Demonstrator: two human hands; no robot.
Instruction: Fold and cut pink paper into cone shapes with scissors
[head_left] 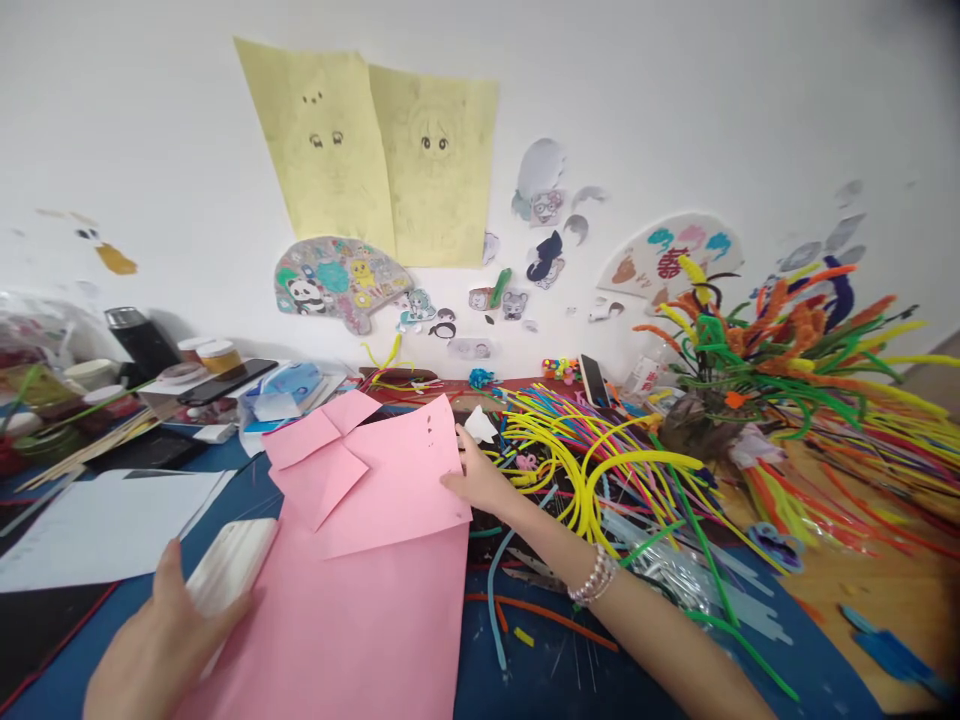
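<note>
My left hand (161, 625) curves around a white, rounded block-like object (238, 555) at the lower left, thumb on one side and fingers on the other. What kind of object it is, I cannot make out. My right hand (474, 472), wearing a beaded bracelet (595, 576), pinches the right edge of a pink paper sheet (397, 480) with small dark marks near its corner. Smaller pink pieces (319, 455) lie over that sheet's left side. Beneath them a large pink sheet (367, 620) spreads down toward me, partly under the white object.
Yellow and multicoloured pipe cleaners (585, 450) are heaped right of the paper. A vase (694, 425) bristles with more of them. White paper sheets (112, 525) lie at left, near a phone (229, 381) and a dark thermos (142, 340). Pliers (532, 570) lie beside my right forearm.
</note>
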